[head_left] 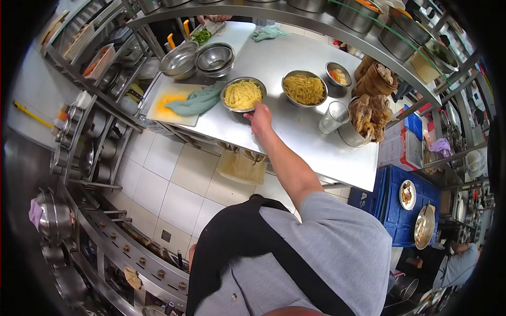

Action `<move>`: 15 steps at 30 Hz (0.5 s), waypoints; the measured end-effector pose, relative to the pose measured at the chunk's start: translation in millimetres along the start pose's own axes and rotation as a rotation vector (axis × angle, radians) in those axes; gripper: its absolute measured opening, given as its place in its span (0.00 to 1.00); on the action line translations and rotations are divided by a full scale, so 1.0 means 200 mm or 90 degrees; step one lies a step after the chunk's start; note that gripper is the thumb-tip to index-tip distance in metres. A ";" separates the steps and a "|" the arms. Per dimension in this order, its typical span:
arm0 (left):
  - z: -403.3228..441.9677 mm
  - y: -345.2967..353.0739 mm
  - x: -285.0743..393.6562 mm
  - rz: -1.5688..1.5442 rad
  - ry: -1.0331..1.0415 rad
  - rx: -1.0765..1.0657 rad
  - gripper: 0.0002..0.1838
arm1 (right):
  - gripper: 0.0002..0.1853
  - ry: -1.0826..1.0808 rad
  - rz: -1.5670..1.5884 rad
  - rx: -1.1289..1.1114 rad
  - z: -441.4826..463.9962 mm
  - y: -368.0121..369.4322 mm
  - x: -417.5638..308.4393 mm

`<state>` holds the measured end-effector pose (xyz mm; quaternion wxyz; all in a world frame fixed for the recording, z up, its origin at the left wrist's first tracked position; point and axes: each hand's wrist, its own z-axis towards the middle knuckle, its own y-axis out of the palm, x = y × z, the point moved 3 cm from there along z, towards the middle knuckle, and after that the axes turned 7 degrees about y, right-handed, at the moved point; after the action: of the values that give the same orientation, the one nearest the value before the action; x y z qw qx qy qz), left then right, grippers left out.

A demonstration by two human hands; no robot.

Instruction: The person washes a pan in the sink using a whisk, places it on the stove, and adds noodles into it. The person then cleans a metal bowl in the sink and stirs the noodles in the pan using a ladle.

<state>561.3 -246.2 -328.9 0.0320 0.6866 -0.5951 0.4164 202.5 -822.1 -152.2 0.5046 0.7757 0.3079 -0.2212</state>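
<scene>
My right hand [259, 120] is closed on the near rim of a metal bowl [225, 104], thumb on top. Pale yellow strips [242, 94], like cut potato, fill this bowl, which is at the near edge of the steel table [316, 150]. Left of it, a green cloth [197, 101] lies across a cutting board [158, 111] with orange bits on it. To the right is another metal bowl [304, 104] of darker yellow-brown shreds [304, 88]. Only a sliver of skin, possibly my left hand [192, 255], shows beside the apron; its fingers are hidden.
Stacked metal bowls [215, 57] stand farther back. On the right are a small bowl [338, 75], a clear glass [333, 117], a container of brown pieces [371, 118] and bamboo steamers [369, 79]. An overhead shelf [295, 21] crosses above. Another person's hands [213, 18] are behind it; a stove [132, 258] is lower left.
</scene>
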 end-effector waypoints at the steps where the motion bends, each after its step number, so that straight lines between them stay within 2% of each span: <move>1: 0.01 0.01 0.00 0.003 0.002 -0.003 0.12 | 0.15 -0.002 0.000 0.006 0.00 -0.05 -0.02; 3: 0.02 0.01 0.00 0.003 0.004 -0.009 0.12 | 0.19 -0.075 0.023 0.144 0.01 -0.21 -0.16; 5: 0.02 0.02 -0.01 0.004 0.003 -0.015 0.12 | 0.19 -0.114 0.114 0.227 0.01 -0.38 -0.32; 7: 0.03 0.03 -0.03 0.004 0.004 -0.022 0.12 | 0.18 -0.156 0.071 0.343 0.01 -0.47 -0.44; 10: 0.05 0.06 -0.05 0.004 0.009 -0.029 0.12 | 0.15 -0.245 0.083 0.400 0.06 -0.49 -0.58; 13: 0.07 0.08 -0.10 0.008 0.029 -0.036 0.12 | 0.11 -0.184 0.025 0.418 0.20 -0.64 -0.68; 14: 0.09 0.09 -0.12 0.016 0.048 -0.038 0.12 | 0.08 -0.221 0.008 0.434 0.24 -0.65 -0.70; 15: 0.10 0.09 -0.10 0.022 0.071 -0.040 0.12 | 0.10 -0.257 -0.009 0.446 0.27 -0.66 -0.74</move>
<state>557.5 -245.9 -362.4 0.0793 0.6505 -0.6172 0.4354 3.0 -868.8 -162.0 0.2585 0.8394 0.1139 -0.4644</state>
